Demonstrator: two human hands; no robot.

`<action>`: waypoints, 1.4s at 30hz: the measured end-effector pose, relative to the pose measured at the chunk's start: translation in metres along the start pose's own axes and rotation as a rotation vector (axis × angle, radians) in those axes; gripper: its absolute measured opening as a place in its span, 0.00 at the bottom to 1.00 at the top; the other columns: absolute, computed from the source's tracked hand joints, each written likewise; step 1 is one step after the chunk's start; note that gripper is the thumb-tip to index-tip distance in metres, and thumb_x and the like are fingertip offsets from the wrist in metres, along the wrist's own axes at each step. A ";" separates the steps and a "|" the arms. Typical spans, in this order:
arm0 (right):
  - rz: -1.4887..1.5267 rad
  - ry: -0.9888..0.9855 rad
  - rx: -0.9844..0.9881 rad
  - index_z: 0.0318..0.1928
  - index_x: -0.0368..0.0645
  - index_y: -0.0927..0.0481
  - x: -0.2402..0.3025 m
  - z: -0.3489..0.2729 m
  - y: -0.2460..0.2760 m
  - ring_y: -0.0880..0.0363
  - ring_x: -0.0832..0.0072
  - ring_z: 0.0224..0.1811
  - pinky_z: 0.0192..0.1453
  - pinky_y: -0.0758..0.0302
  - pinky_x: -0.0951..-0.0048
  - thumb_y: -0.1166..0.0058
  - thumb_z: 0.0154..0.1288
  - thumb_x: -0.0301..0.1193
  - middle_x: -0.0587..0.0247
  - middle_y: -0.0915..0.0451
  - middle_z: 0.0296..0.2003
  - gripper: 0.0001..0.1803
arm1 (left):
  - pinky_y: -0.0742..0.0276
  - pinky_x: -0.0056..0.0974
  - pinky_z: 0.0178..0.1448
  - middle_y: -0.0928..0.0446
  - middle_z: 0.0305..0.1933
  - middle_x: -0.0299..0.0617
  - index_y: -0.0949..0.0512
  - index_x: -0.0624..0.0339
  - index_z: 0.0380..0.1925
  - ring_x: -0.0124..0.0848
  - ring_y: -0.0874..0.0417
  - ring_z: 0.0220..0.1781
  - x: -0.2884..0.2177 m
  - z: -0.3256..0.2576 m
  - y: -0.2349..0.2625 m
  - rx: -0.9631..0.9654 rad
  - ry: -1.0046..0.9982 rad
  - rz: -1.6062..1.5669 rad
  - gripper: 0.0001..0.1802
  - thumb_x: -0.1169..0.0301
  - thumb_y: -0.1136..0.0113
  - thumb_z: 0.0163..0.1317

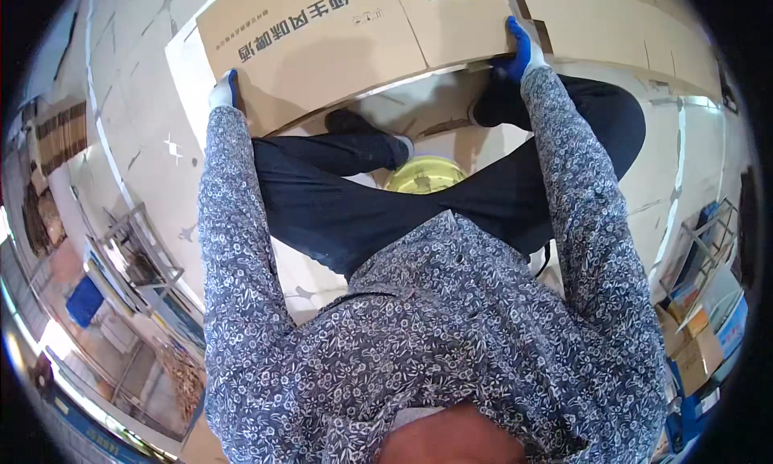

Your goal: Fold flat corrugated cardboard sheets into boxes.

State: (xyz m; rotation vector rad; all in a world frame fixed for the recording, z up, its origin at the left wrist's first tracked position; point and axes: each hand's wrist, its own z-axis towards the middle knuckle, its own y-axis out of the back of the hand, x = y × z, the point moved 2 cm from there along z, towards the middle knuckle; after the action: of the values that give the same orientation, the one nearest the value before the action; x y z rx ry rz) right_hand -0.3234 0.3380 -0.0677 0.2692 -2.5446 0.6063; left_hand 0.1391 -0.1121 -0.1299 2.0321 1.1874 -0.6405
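I hold a large flat brown cardboard sheet (322, 41) with printing on it, lifted in front of my legs. My left hand (225, 90), in a blue and white glove, grips its left lower edge. My right hand (522, 52), gloved the same way, is clamped on its right lower edge, where a flap folds. Both arms in flowered sleeves reach out to the sheet. My dark trousers and black shoes (354, 124) show below the cardboard.
More flat cardboard (612, 21) lies beyond at the upper right. A yellow round object (427, 177) sits between my legs on the pale tiled floor (137, 86). Metal racks (137, 255) stand at the left, boxes and a frame (700, 335) at the right.
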 end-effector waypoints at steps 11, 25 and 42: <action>-0.318 -0.049 -0.194 0.74 0.44 0.44 0.006 -0.006 -0.030 0.34 0.61 0.68 0.71 0.33 0.61 0.44 0.71 0.42 0.53 0.34 0.68 0.38 | 0.28 0.60 0.59 0.26 0.60 0.57 0.30 0.59 0.61 0.54 0.25 0.59 -0.059 -0.106 -0.029 -0.601 -0.324 0.808 0.35 0.50 0.37 0.59; -1.421 -0.327 0.001 0.68 0.57 0.29 0.092 0.016 -0.025 0.25 0.66 0.59 0.62 0.28 0.51 0.43 0.60 0.61 0.63 0.26 0.63 0.40 | 0.60 0.80 0.70 0.53 0.80 0.54 0.47 0.32 0.75 0.65 0.56 0.79 -0.109 -0.214 -0.274 0.074 -0.955 1.391 0.39 0.38 0.54 0.67; -2.239 0.551 -0.817 0.77 0.56 0.53 0.074 0.081 0.141 0.43 0.36 0.71 0.63 0.38 0.29 0.33 0.52 0.51 0.39 0.44 0.71 0.57 | 0.61 0.78 0.70 0.54 0.80 0.53 0.45 0.34 0.75 0.63 0.56 0.79 -0.103 -0.214 -0.300 0.055 -0.964 1.499 0.41 0.41 0.47 0.65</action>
State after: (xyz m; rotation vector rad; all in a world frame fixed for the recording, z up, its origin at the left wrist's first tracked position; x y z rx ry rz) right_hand -0.4630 0.4191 -0.1438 1.7177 -0.6028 -1.0003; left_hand -0.1584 0.0982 -0.0143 1.6441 -0.8879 -0.6388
